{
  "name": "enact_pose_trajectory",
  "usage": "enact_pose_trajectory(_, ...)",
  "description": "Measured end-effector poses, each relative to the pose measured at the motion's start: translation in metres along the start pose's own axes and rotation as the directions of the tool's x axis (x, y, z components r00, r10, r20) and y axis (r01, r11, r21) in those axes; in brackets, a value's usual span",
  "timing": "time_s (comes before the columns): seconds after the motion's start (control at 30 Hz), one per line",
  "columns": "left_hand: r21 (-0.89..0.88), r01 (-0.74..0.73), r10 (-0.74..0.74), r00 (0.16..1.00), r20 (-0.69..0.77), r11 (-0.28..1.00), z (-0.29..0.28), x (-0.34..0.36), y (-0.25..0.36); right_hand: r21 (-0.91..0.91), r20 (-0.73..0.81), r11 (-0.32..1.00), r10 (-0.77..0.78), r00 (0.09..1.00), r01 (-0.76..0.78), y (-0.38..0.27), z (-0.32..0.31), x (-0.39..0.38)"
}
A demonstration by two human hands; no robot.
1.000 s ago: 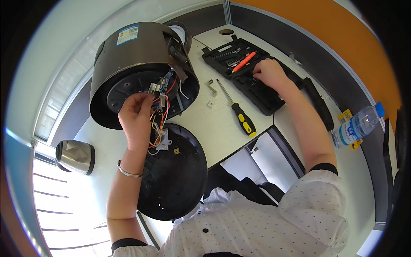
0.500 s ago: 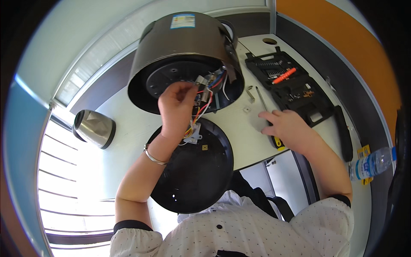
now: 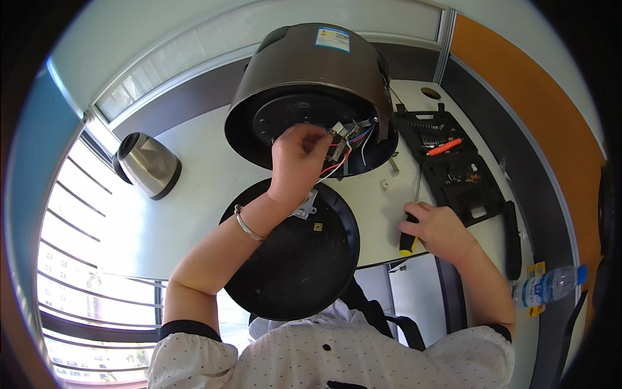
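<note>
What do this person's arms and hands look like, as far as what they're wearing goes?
The left hand and right hand are ungloved. A thin silver-coloured bangle circles the left wrist; the right wrist shows none. The short, loose white sleeves carry small dark dots and end in black cuffs.

Daylight from the left window [image 3: 72, 269] whitens the tabletop [image 3: 172, 223], with fisheye-bent, blackened edges.
</note>
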State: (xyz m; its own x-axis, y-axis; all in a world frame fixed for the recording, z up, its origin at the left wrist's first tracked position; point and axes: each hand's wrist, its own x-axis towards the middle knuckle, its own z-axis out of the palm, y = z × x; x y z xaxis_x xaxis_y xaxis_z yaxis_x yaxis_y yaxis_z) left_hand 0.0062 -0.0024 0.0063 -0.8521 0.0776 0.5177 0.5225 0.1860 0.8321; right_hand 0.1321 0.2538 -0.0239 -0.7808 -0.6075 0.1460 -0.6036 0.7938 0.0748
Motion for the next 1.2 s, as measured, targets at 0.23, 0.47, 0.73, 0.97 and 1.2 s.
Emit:
enact_pose_trajectory(0.23, -0.004, -0.052, 0.052, 0.998, 0.029, 0.999, 0.000, -0.001, -0.002, 0.104, -0.560, 0.992, 0.120, 0.820, -0.074, -0.005, -0.045, -0.008)
enact_pose_trajectory(0.47, 0.030, -0.110, 0.110, 0.994, 0.013, 0.993, 0.000, 0.000, 0.002, 0.553, -0.829, 0.770, 0.467, 0.309, 0.319, -0.030, -0.074, -0.024)
enact_pose_trajectory(0.73, 0.065, -0.141, 0.141, 0.990, 0.010, 0.988, -0.001, 0.000, -0.003, 0.696, -0.716, 0.605, 0.541, 0.441, 0.386, -0.058, -0.071, 0.018)
enact_pose_trajectory(0.97, 0.085, -0.167, 0.167, 0.986, 0.010, 0.982, -0.002, 0.000, -0.002, 0.675, -0.733, 0.604, 0.482, 0.480, 0.424, -0.046, -0.058, 0.039)
enact_pose_trajectory(1.2, 0.057, -0.161, 0.162, 0.987, -0.012, 0.985, 0.000, 0.001, -0.001, 0.659, -0.748, 0.604, 0.466, 0.472, 0.448, -0.045, -0.058, 0.040)
